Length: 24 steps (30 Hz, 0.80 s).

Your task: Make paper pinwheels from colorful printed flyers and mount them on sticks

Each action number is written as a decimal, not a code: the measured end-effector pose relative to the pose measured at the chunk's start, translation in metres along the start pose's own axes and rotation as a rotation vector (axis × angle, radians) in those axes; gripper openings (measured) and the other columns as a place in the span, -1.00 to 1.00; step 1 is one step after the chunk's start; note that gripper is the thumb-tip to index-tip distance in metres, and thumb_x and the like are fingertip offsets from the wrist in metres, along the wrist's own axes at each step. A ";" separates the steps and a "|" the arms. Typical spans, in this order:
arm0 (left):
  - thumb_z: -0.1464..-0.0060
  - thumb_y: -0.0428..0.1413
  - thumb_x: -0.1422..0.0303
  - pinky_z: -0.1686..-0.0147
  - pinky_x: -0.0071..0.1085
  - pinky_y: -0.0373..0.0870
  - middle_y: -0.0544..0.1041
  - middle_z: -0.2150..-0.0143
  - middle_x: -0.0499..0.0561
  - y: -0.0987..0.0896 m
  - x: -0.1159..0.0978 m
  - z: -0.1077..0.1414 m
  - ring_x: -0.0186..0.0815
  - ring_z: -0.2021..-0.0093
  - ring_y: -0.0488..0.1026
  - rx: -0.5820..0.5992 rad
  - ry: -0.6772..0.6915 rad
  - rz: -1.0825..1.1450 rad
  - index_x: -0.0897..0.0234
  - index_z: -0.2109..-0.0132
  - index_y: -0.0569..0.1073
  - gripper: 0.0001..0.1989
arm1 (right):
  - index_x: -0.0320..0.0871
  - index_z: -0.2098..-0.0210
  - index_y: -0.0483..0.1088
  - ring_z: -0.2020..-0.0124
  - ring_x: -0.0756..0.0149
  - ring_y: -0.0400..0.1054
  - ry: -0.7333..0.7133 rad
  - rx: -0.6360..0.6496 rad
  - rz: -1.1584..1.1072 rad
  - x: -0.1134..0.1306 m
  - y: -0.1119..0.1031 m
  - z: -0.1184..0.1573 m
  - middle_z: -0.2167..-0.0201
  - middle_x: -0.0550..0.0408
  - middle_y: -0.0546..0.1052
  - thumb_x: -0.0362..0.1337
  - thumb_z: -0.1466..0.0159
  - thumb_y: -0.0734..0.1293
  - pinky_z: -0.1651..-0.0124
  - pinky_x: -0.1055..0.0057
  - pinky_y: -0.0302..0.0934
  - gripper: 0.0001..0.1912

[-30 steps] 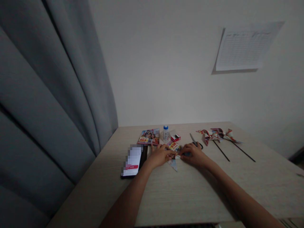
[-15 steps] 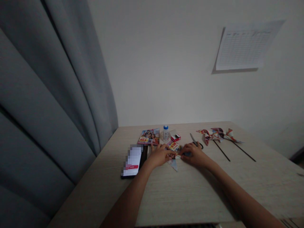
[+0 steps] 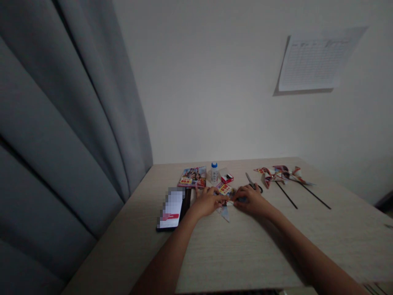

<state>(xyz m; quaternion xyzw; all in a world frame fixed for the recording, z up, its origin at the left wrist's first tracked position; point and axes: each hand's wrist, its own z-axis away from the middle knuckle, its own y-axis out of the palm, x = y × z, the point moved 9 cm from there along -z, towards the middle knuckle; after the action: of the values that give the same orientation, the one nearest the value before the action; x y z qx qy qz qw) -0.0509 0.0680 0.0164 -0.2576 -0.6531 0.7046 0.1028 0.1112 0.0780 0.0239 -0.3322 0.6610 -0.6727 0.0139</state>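
The printed paper [image 3: 225, 212] lies on the desk [image 3: 233, 254] between the two hands, one pointed end reaching out below their fingertips, nearer the person. The left hand [image 3: 209, 200] is partly closed, its fingers bent low onto the paper; whether thumb and finger truly pinch it, I cannot tell. The right hand [image 3: 250, 199] is drawn nearly closed, with its fingertips bunched on the paper's other side. Contact from both sides probably steadies the light sheet, while the low wrists suit small finger movements. Left of the left hand, the phone [image 3: 172, 209] lies screen up, angled so it can likely be read without being picked up. Just beyond the right hand are the scissors [image 3: 251, 179], handles towards it, which would make them easy to take. Farther to that hand's right lie two paper pinwheels [image 3: 271, 175] [image 3: 293, 174] on dark sticks [image 3: 287, 195], apart from the hands, perhaps to spare their curled blades from being crushed. Beyond the left hand lies a glossy booklet [image 3: 193, 177]; beyond the gap between the hands are a small red box [image 3: 227, 178] and an upright, blue-capped bottle [image 3: 214, 174], seemingly within reach yet clear of the fingers.
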 end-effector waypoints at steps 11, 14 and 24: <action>-0.31 0.03 0.16 -0.23 0.46 -0.18 0.31 -0.26 -0.06 -0.004 -0.003 -0.001 0.07 -0.31 0.15 0.013 0.014 0.000 -0.44 -0.21 0.35 -0.61 | 0.11 0.14 0.59 -0.18 -0.06 0.26 0.010 0.004 0.001 0.002 -0.001 0.000 0.02 0.02 0.55 -0.04 -0.26 0.34 -0.32 -0.43 -0.47 -0.75; -0.30 0.04 0.13 -0.24 0.44 -0.17 0.30 -0.27 -0.05 -0.003 -0.001 -0.001 0.08 -0.33 0.12 0.027 -0.002 0.004 -0.43 -0.22 0.35 -0.61 | 0.11 0.15 0.59 -0.17 -0.06 0.27 0.012 -0.003 0.007 0.003 -0.003 0.001 0.02 0.02 0.55 -0.05 -0.26 0.34 -0.31 -0.44 -0.47 -0.76; -0.30 0.04 0.17 -0.29 0.28 -0.07 0.27 -0.32 -0.03 0.001 0.005 -0.002 0.00 -0.34 0.11 0.024 0.026 0.024 -0.29 -0.33 0.21 -0.50 | 0.08 0.14 0.59 -0.17 -0.04 0.27 -0.003 -0.008 -0.004 0.004 -0.003 0.001 0.01 0.01 0.54 -0.05 -0.27 0.34 -0.32 -0.41 -0.47 -0.75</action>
<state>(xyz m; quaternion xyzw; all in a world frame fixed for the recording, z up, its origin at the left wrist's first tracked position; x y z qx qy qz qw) -0.0545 0.0721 0.0146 -0.2734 -0.6402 0.7101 0.1057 0.1102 0.0758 0.0282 -0.3346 0.6628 -0.6697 0.0124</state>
